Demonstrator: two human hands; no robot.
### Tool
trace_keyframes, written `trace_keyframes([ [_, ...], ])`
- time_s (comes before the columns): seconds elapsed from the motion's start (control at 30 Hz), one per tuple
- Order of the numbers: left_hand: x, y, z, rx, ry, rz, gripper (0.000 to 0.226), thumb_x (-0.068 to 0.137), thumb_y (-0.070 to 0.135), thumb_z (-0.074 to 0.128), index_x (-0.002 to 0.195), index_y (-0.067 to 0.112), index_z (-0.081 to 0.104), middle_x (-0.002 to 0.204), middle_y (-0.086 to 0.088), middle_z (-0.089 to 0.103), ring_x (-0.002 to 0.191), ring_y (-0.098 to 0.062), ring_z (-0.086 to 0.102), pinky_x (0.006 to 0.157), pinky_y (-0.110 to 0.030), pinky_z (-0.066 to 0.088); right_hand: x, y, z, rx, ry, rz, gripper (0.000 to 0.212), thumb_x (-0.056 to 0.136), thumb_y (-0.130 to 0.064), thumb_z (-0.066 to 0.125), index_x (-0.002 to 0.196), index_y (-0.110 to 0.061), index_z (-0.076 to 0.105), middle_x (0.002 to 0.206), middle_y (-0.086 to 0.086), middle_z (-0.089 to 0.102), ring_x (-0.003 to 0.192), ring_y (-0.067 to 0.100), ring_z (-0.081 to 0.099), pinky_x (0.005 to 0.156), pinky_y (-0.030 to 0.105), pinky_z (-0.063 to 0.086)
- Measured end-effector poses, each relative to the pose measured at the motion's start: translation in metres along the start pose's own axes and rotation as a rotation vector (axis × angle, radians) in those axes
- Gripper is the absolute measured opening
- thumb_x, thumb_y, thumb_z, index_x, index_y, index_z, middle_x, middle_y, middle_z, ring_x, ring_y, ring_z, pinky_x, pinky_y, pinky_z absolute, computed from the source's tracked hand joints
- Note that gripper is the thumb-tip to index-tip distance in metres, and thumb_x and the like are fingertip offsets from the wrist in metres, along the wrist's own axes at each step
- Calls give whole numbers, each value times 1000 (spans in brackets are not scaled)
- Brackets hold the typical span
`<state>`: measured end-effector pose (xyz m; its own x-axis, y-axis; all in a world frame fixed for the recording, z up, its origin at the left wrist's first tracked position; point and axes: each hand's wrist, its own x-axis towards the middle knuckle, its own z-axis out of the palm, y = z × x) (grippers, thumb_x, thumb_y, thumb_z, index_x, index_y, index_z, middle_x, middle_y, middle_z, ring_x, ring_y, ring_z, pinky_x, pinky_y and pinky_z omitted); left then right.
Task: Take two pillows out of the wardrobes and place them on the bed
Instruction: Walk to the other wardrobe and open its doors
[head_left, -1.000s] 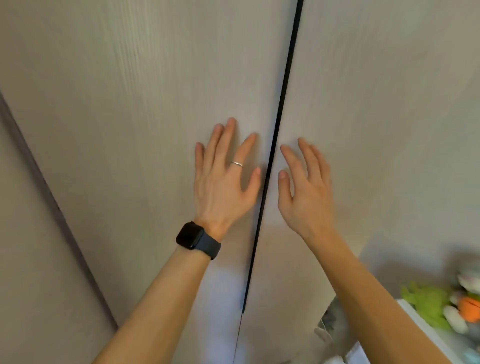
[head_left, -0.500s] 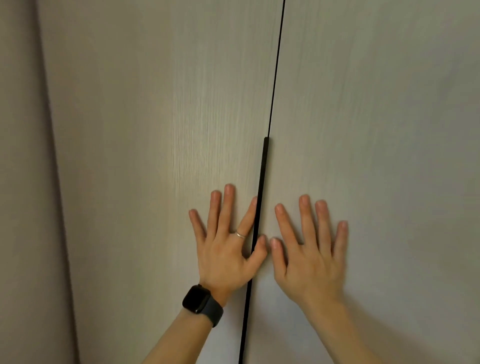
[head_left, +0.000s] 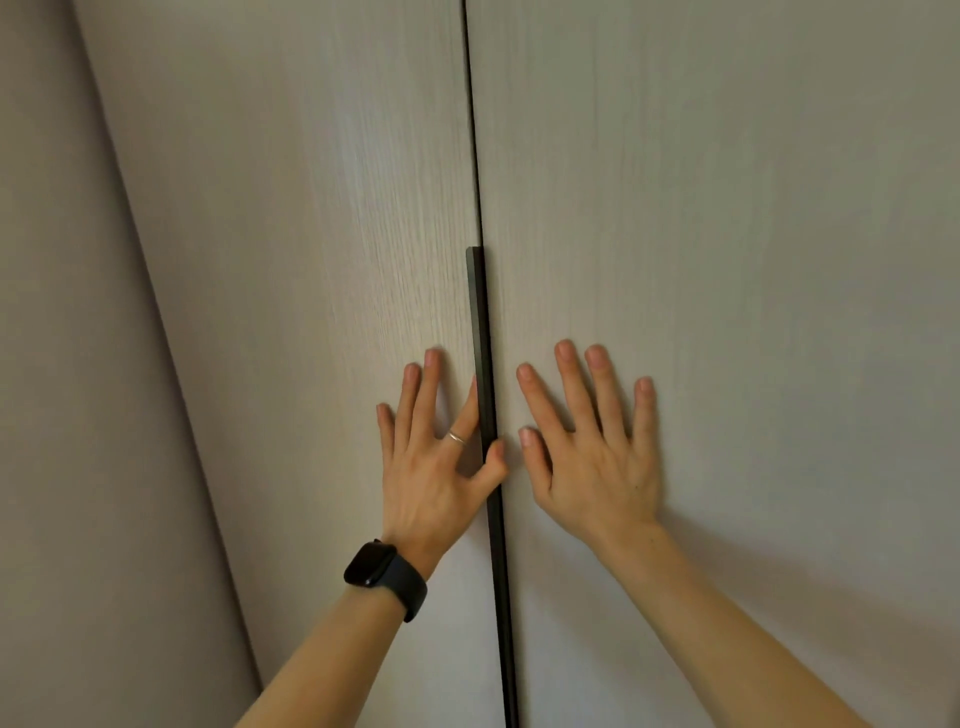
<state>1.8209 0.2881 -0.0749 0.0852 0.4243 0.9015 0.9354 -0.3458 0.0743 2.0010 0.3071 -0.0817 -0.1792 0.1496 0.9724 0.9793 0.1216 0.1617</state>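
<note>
hands (head_left: 436, 467) (head_left: 592, 457) flat on wardrobe doors (head_left: 311, 260)

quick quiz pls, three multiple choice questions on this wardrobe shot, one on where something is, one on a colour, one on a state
1. Where does the right hand rest?
A. on the door to the right of the dark handle strip
B. on the wall at the far left
C. on a pillow

2. What colour is the watch below the left hand?
A. white
B. black
C. red

3. In what state are the wardrobe doors?
A. the left one swung open
B. the right one swung open
C. both shut

Answers:
1 A, since its spread fingers lie flat on the right panel.
2 B, since case and strap are both black.
3 C, since only a thin seam shows between them and nothing of the inside.
</note>
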Motion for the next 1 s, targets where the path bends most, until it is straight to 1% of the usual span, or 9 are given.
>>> trace_keyframes([
  [0.17,-5,3,-19,6,-48,7,70,92,54,49,155,38,23,168,-4,-2,154,-26,-2,117,-64,19,-1,4,-2,13,-9,-15,63,103,-50,37,160,-31,20,170,5,16,156,28,13,122,57,9],
  [0.33,-14,6,-50,-16,-36,34,68,91,55,52,153,38,31,167,2,-10,154,-26,7,111,-62,34,-1,9,-7,43,-80,-48,64,104,-51,32,161,-31,13,171,6,6,157,29,5,123,56,1],
  [0.43,-26,3,-77,-42,-2,74,67,90,58,53,151,41,33,167,3,-7,153,-15,5,113,-41,34,1,11,-17,70,-172,-45,65,104,-51,30,162,-30,9,171,7,1,157,30,0,123,58,3],
  [0.5,-37,-2,-98,-62,6,90,63,90,58,53,149,39,39,168,1,-3,152,-20,16,106,-27,36,3,7,-31,132,-251,-9,67,102,-49,35,162,-28,13,171,9,2,157,32,-2,123,60,4],
  [0.63,-61,-16,-145,-88,41,148,62,93,52,53,150,41,31,167,-2,2,148,-23,30,103,-14,32,-13,-26,-74,536,-433,93,71,94,-59,40,156,-26,32,167,8,24,156,32,10,122,59,19],
  [0.7,-72,-24,-169,-77,47,129,62,93,52,51,149,33,33,167,-1,4,145,-13,34,97,-21,42,-30,-52,-99,909,-596,132,69,93,-71,37,155,-43,26,165,-10,28,153,13,21,119,42,32],
  [0.8,-86,-34,-203,-35,3,63,64,94,58,44,150,29,32,166,2,10,140,-6,40,92,-26,48,-54,-94,-126,1246,-695,2,65,89,-78,40,149,-63,19,158,-38,21,145,-14,18,111,18,27],
  [0.9,-100,-45,-233,-43,-59,21,66,96,57,42,155,34,22,163,7,22,144,-7,34,109,-20,37,-67,-137,-141,1471,-730,-81,67,89,-70,55,148,-62,24,154,-40,27,145,-11,25,112,21,32],
  [1.0,-117,-53,-263,-29,-97,-84,66,98,49,46,156,26,24,154,7,41,137,-11,45,107,-38,45,-77,-177,-148,1621,-698,-49,77,88,-64,65,153,-49,27,155,-32,36,143,-4,35,114,29,40],
])
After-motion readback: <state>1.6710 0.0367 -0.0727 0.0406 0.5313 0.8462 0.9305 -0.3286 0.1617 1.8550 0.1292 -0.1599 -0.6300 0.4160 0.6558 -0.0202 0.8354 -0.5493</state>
